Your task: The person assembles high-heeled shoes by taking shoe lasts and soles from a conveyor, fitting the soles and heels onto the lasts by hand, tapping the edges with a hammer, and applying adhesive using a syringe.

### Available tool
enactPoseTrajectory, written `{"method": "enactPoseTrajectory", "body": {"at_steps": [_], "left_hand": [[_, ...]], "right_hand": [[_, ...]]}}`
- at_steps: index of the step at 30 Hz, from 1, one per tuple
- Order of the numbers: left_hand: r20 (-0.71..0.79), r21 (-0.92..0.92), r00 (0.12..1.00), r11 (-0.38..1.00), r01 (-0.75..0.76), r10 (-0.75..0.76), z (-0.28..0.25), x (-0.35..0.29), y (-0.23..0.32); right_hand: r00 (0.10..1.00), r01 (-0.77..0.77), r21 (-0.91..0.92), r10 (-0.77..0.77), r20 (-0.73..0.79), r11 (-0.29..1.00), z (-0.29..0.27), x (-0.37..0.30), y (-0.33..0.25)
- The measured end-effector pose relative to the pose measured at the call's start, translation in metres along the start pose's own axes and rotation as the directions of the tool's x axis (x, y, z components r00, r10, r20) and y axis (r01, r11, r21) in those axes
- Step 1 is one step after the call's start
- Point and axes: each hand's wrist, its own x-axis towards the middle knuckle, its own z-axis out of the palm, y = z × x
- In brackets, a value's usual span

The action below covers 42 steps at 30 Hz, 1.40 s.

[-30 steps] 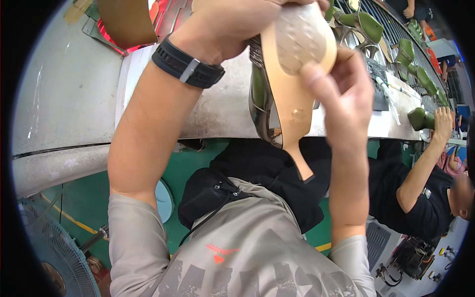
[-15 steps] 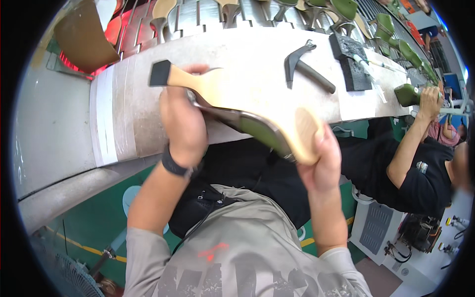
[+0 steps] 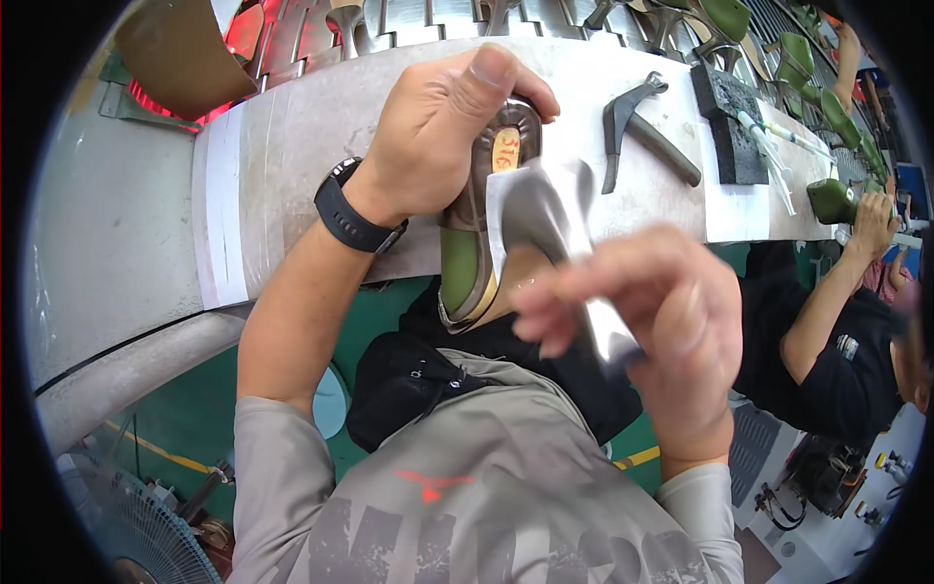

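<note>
Green shoe last with a glossy dark brown upper [image 3: 460,265], one, is in the person's left hand [image 3: 438,131], before the torso at the near edge of the desk, toe end pointing toward the body. A tan patch with a red marking [image 3: 506,149] shows at its upper end.

Left arm: elbow bent, forearm rising from the lower edge; the wrist carries one black wristwatch [image 3: 358,216]. The left grip is closed around the shoe's upper end, fingers curled over the far side, thumb lying on top.

Right arm: elbow bent, hand raised beside the shoe, palm turned inward, fingers reaching leftward in front of one shiny silver-grey heel [image 3: 552,219] with a dark tip. The right hand [image 3: 676,316] is blurred; whether its grip is closed on the heel cannot be told. One tan sole surface [image 3: 520,273] shows below the heel's broad end.

On the pale, stained desk [image 3: 282,161], beyond the hands: one dark grey metal hammer [image 3: 664,151], lying flat with its handle slanting toward the right; one black rectangular block [image 3: 725,122] to its right; at least two slender white tools [image 3: 800,138] near the block.

To the right, one co-worker's hand [image 3: 874,226] touches one green shoe form [image 3: 830,202]. Farther off, a metal-slatted conveyor [image 3: 413,24] bears several silver-grey heels, too crowded at the edge for a certain count.
</note>
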Motion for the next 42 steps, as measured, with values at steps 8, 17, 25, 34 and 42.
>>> {"method": "enactPoseTrajectory", "body": {"at_steps": [8,17,25,34,42], "left_hand": [[0.015,0.038,0.998,0.998,-0.055,0.054,-0.002,0.0,-0.003],[0.026,-0.002,0.998,0.998,-0.06,0.06,-0.001,-0.001,-0.001],[0.101,0.036,0.994,0.998,-0.055,0.052,-0.006,-0.002,-0.004],[0.031,-0.113,0.995,0.99,-0.086,0.09,-0.003,-0.001,-0.012],[0.05,-0.095,0.995,0.992,-0.085,0.09,-0.002,-0.001,-0.012]], "right_hand": [[0.901,-0.428,0.353,0.364,0.237,0.832,-0.004,-0.052,-0.003],[0.914,-0.391,0.59,0.374,0.158,0.706,0.018,0.001,0.002],[0.905,-0.41,0.58,0.395,0.16,0.704,0.016,0.015,0.011],[0.915,-0.389,0.568,0.376,0.146,0.726,0.016,0.02,0.014],[0.911,-0.401,0.495,0.389,0.133,0.771,0.016,0.022,0.013]]}}
